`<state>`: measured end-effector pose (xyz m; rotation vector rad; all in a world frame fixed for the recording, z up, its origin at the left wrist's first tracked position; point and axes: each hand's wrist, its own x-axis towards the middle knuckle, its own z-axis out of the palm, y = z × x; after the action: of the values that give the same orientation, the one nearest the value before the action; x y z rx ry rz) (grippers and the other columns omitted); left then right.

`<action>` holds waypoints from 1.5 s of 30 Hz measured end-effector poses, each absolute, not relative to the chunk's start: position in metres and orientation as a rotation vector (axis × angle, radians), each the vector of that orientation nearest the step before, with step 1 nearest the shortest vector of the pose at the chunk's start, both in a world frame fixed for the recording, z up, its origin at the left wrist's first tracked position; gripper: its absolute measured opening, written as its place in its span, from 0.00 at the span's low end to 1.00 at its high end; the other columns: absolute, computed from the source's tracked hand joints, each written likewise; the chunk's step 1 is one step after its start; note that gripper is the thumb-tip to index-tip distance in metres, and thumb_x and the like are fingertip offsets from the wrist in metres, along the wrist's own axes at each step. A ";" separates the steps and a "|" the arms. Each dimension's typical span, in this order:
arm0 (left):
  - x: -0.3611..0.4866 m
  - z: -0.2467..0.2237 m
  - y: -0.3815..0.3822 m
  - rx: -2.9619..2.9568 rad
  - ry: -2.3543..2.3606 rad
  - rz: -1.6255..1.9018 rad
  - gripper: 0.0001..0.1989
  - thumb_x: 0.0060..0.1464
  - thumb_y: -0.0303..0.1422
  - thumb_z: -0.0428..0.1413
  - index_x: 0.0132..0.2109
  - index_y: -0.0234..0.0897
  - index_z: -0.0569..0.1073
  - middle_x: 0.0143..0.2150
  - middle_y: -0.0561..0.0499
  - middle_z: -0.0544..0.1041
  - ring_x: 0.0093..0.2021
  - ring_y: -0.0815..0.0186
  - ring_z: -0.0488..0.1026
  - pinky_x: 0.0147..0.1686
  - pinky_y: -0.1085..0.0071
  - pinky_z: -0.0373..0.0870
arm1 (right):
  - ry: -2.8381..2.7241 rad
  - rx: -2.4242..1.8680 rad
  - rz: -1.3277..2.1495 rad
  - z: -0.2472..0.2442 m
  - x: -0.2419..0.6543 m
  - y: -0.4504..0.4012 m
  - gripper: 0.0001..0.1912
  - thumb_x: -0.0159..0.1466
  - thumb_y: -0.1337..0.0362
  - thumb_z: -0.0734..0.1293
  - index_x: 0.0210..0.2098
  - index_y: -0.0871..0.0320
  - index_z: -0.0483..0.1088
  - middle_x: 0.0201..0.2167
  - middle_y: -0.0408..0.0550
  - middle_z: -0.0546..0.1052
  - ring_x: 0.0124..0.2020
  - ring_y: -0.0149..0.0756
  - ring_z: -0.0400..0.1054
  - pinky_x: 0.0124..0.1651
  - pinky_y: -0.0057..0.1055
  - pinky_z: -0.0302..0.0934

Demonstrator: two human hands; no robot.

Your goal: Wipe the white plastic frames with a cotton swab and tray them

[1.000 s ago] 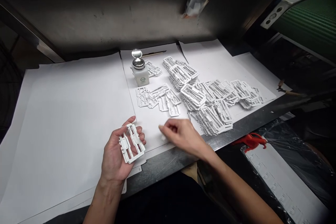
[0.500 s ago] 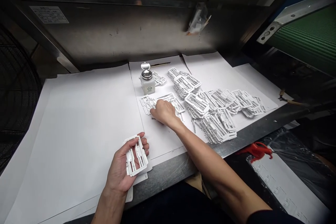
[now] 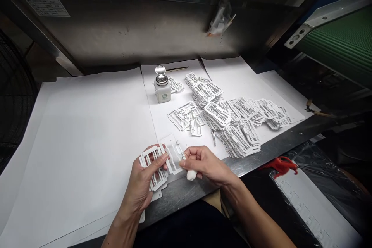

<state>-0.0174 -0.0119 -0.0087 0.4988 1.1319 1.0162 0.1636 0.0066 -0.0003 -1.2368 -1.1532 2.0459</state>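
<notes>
My left hand [image 3: 140, 180] is closed around a few white plastic frames with slotted openings [image 3: 159, 181], above the table's front edge. Between the hands is another white plastic frame [image 3: 173, 169]; my left thumb rests at its left side. My right hand [image 3: 207, 166] pinches that frame's right side between thumb and fingers. A white wad [image 3: 191, 175], perhaps cotton, sticks out below the right fingers. Beyond the hands lies a small loose group of similar frames [image 3: 196, 130].
Larger piles of white frames [image 3: 240, 139] cover the right side of the paper-covered table. A pump-top bottle [image 3: 163, 93] with its lid up stands behind. Tweezers [image 3: 214, 138] lie near the piles, cutters [image 3: 315, 110] at the far right. A red-handled tool [image 3: 281, 166] is below the edge.
My right hand has come back from the loose group toward my left hand, bringing a white frame. The group is smaller on its left side. A white wad now shows under the right fingers.
</notes>
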 end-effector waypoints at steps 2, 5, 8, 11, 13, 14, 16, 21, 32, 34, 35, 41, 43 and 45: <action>-0.017 -0.010 -0.016 0.559 1.184 1.037 0.10 0.47 0.33 0.60 0.37 0.35 0.72 0.22 0.55 0.67 0.24 0.71 0.65 0.23 0.76 0.65 | -1.121 -1.260 2.037 -0.003 0.166 -0.003 0.15 0.54 0.56 0.70 0.28 0.61 0.65 0.17 0.37 0.67 0.14 0.19 0.52 0.15 0.17 0.44; -0.018 -0.010 -0.021 0.628 1.254 1.027 0.14 0.46 0.33 0.60 0.43 0.36 0.72 0.24 0.53 0.69 0.25 0.70 0.65 0.24 0.76 0.64 | -1.136 -1.290 1.938 -0.004 0.176 -0.007 0.15 0.57 0.55 0.69 0.30 0.61 0.67 0.18 0.38 0.67 0.14 0.19 0.52 0.15 0.17 0.46; -0.017 -0.011 -0.024 0.671 1.261 0.993 0.15 0.47 0.33 0.60 0.44 0.35 0.72 0.28 0.51 0.71 0.27 0.69 0.66 0.26 0.75 0.65 | -1.140 -1.300 1.731 0.002 0.181 -0.004 0.13 0.57 0.57 0.69 0.30 0.62 0.69 0.22 0.39 0.68 0.18 0.21 0.59 0.21 0.19 0.56; -0.011 -0.012 -0.026 0.719 1.254 0.967 0.15 0.47 0.33 0.59 0.44 0.36 0.72 0.29 0.51 0.71 0.28 0.69 0.66 0.29 0.74 0.65 | -1.266 -1.298 1.481 0.012 0.173 0.001 0.12 0.57 0.60 0.69 0.38 0.61 0.71 0.29 0.43 0.72 0.28 0.27 0.67 0.31 0.24 0.65; -0.007 -0.012 -0.028 0.752 1.254 0.957 0.14 0.47 0.32 0.60 0.43 0.37 0.73 0.28 0.52 0.70 0.28 0.70 0.65 0.29 0.76 0.64 | -1.475 -1.260 1.281 0.019 0.161 0.004 0.12 0.60 0.63 0.66 0.43 0.59 0.71 0.36 0.47 0.73 0.35 0.30 0.68 0.37 0.26 0.66; -0.005 -0.011 -0.029 0.765 1.256 0.956 0.14 0.46 0.31 0.60 0.43 0.37 0.73 0.27 0.53 0.70 0.27 0.71 0.65 0.28 0.76 0.64 | -1.607 -1.231 1.167 0.021 0.156 0.006 0.11 0.61 0.64 0.65 0.43 0.59 0.70 0.38 0.48 0.73 0.37 0.31 0.68 0.39 0.27 0.66; -0.003 -0.010 -0.030 0.782 1.264 0.955 0.13 0.46 0.31 0.60 0.42 0.37 0.73 0.27 0.54 0.70 0.27 0.71 0.65 0.27 0.77 0.63 | -1.844 -1.196 0.963 0.022 0.150 0.011 0.09 0.63 0.67 0.62 0.42 0.60 0.70 0.38 0.49 0.73 0.37 0.31 0.67 0.39 0.28 0.66; -0.006 -0.008 -0.032 0.706 1.273 0.966 0.14 0.45 0.32 0.61 0.41 0.36 0.74 0.29 0.51 0.72 0.29 0.69 0.67 0.30 0.75 0.65 | -1.938 -1.405 0.790 0.017 0.169 0.020 0.07 0.62 0.70 0.62 0.38 0.62 0.70 0.34 0.47 0.73 0.29 0.29 0.66 0.31 0.27 0.64; -0.008 -0.011 -0.027 0.637 1.265 0.969 0.18 0.43 0.32 0.62 0.44 0.34 0.74 0.32 0.49 0.74 0.30 0.67 0.70 0.30 0.73 0.68 | -1.696 -1.416 0.860 0.020 0.184 -0.013 0.08 0.61 0.65 0.66 0.40 0.58 0.71 0.32 0.44 0.73 0.31 0.29 0.66 0.35 0.25 0.62; -0.008 -0.011 -0.027 0.642 1.268 0.971 0.18 0.44 0.32 0.62 0.44 0.34 0.74 0.31 0.49 0.73 0.30 0.66 0.70 0.30 0.73 0.68 | -1.707 -1.378 0.865 0.021 0.182 -0.019 0.07 0.61 0.66 0.66 0.39 0.59 0.71 0.31 0.44 0.73 0.30 0.29 0.66 0.35 0.25 0.62; -0.008 -0.010 -0.027 0.642 1.271 0.970 0.17 0.44 0.32 0.62 0.44 0.34 0.74 0.31 0.49 0.73 0.30 0.66 0.70 0.30 0.73 0.67 | -1.705 -1.372 0.857 0.022 0.181 -0.022 0.06 0.61 0.66 0.65 0.39 0.59 0.71 0.31 0.44 0.72 0.30 0.29 0.66 0.35 0.26 0.62; -0.004 -0.007 -0.026 0.586 1.279 1.020 0.16 0.43 0.31 0.62 0.42 0.32 0.75 0.30 0.49 0.74 0.29 0.68 0.70 0.28 0.74 0.68 | -1.703 -1.402 0.877 0.013 0.170 -0.042 0.05 0.62 0.67 0.63 0.37 0.58 0.69 0.31 0.46 0.71 0.29 0.30 0.65 0.34 0.27 0.62; -0.002 -0.006 -0.026 0.576 1.284 1.065 0.16 0.42 0.31 0.63 0.41 0.32 0.75 0.31 0.49 0.75 0.29 0.67 0.70 0.29 0.74 0.68 | -1.707 -1.440 0.886 0.008 0.168 -0.048 0.04 0.62 0.67 0.62 0.35 0.59 0.69 0.30 0.46 0.71 0.28 0.30 0.64 0.33 0.27 0.61; 0.000 -0.006 -0.027 0.576 1.292 1.092 0.16 0.41 0.31 0.63 0.41 0.32 0.75 0.32 0.49 0.75 0.30 0.67 0.71 0.29 0.74 0.69 | -1.711 -1.507 0.923 0.006 0.169 -0.052 0.03 0.61 0.68 0.63 0.33 0.58 0.69 0.27 0.44 0.70 0.26 0.29 0.63 0.31 0.27 0.60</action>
<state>-0.0004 -0.0265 -0.0061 0.5759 1.2919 1.0919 0.1685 -0.0524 0.0063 -1.5069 -1.7110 0.9235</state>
